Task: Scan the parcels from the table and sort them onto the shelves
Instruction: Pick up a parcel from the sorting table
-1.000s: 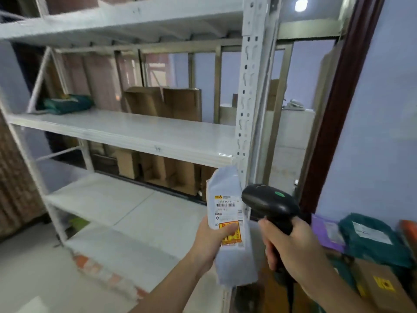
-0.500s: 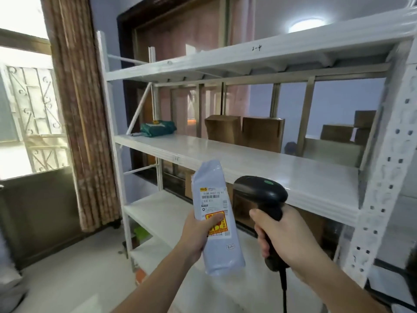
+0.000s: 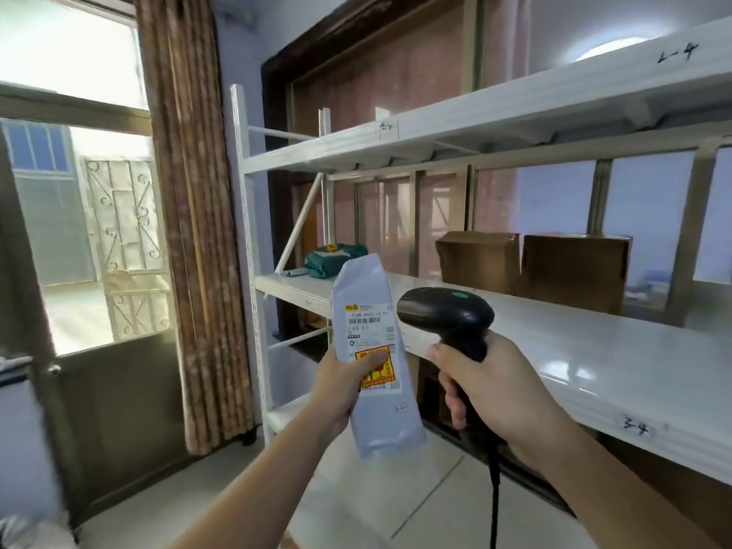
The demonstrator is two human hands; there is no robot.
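Fingers of your left hand point(image 3: 340, 386) curl round one grey parcel point(image 3: 374, 352); your right hand point(image 3: 489, 386) grips one scanner point(image 3: 447, 317). Shelf point(image 3: 594, 350): one green parcel point(image 3: 334, 260), two brown boxes point(image 3: 477, 261).

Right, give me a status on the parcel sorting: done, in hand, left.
Done: a green parcel already lies at the far end of the middle shelf. In hand: the left hand holds a grey mailer upright, label facing the camera, while the right hand keeps its grip on the black scanner beside it. Left: shelving this mailer. The table is out of view, so the remaining count is unknown.
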